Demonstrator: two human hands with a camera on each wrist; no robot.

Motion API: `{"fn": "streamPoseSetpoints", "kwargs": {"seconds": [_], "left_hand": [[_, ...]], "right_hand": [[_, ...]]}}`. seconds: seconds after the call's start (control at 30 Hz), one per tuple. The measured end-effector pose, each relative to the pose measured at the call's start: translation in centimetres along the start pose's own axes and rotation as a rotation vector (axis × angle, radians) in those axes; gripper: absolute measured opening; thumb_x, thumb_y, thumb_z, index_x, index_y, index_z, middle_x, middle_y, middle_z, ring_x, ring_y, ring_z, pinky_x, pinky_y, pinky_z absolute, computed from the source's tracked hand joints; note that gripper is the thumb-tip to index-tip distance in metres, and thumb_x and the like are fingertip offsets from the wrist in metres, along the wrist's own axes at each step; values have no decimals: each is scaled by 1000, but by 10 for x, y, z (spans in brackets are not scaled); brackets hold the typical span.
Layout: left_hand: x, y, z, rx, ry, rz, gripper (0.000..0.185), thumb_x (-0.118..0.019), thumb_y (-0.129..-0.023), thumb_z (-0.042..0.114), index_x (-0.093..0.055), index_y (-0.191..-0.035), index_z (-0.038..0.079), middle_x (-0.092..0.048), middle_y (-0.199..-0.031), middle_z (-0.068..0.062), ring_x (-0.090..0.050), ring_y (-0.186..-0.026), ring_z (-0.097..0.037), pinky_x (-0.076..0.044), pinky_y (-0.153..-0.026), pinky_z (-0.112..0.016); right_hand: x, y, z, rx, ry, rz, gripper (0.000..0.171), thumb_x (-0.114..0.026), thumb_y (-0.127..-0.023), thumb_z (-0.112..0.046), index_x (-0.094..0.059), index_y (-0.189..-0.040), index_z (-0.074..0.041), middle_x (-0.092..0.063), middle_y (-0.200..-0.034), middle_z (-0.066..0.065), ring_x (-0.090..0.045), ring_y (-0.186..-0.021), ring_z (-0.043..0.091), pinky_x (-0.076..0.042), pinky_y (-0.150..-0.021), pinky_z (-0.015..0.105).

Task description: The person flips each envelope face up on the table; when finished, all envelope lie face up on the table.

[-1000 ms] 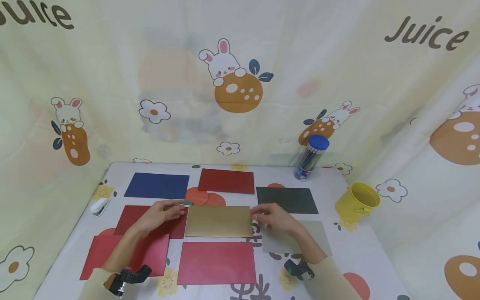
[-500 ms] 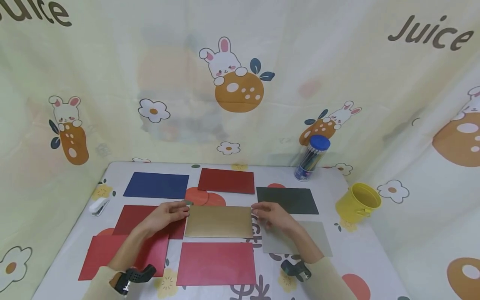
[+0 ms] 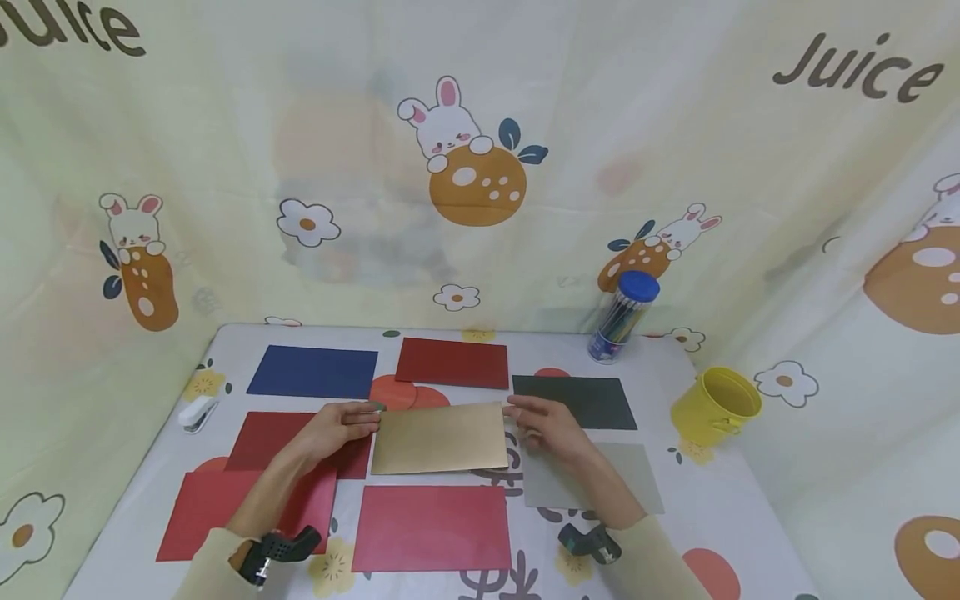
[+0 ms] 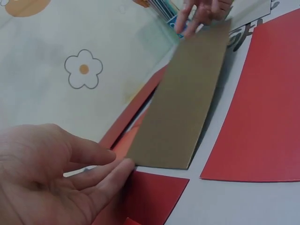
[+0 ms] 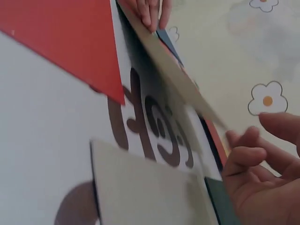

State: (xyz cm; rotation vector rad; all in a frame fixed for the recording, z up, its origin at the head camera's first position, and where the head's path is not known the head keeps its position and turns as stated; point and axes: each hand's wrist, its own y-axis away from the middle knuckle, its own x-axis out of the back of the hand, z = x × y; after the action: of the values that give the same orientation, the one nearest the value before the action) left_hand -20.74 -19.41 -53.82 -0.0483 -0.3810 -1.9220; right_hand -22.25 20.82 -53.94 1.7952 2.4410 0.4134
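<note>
A gold rectangular card [image 3: 441, 438] is in the middle of the table, its right end tilted up off the cloth. My left hand [image 3: 339, 432] pinches its far left corner, thumb and fingertips together there in the left wrist view. At the far right corner, my right hand [image 3: 551, 429] pinches the card between curled fingertips; the right wrist view shows this corner [image 5: 224, 126] raised, with a shadow under the card. Beneath my left hand and forearm lie a dark red card [image 3: 262, 437] and a brighter red card [image 3: 202, 508], both partly hidden.
Around lie a blue card [image 3: 313, 371], a red card [image 3: 452, 363], a dark green card [image 3: 577, 402], a grey-white card [image 3: 630, 471] and a pinkish red card [image 3: 432, 529]. A white stapler [image 3: 198, 413], a blue-lidded pencil jar [image 3: 624, 317] and a yellow bucket [image 3: 712, 407] stand near the edges.
The gold card lay flat before; now its right end has risen and it is turned slightly. My right hand has come up with that corner, and my left has hardly moved.
</note>
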Motion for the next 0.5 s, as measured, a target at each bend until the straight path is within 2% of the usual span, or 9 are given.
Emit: {"fn": "streamPoseSetpoints", "kwargs": {"seconds": [0.13,0.33,0.5], "left_hand": [[-4,0,2,32,13,29,46,-56,-100,0,-46,-144,-9,-60,-136,-25,-60,-125,-35,-47,-104,-41],[-6,-1,-1,58,9,59,44,-56,-101,1,-48,-143,-7,-61,-136,-23,-61,-125,-32,-47,-104,-39],[-5,-2,-4,44,7,68,43,-56,-101,1,-50,-142,-7,-63,-134,-22,-63,-123,-31,-48,-103,-39]], "right_hand": [[-7,2,-5,58,-63,37,43,-66,-98,-19,-60,-138,-5,-65,-120,21,-50,-74,16,-40,-59,23],[-15,2,-10,80,-124,55,37,-70,-96,-19,-68,-130,-5,-65,-105,8,-48,-72,15,-39,-59,24],[-17,2,-11,97,-99,33,39,-69,-96,-17,-64,-134,-12,-67,-100,9,-51,-73,18,-40,-59,28]]}}
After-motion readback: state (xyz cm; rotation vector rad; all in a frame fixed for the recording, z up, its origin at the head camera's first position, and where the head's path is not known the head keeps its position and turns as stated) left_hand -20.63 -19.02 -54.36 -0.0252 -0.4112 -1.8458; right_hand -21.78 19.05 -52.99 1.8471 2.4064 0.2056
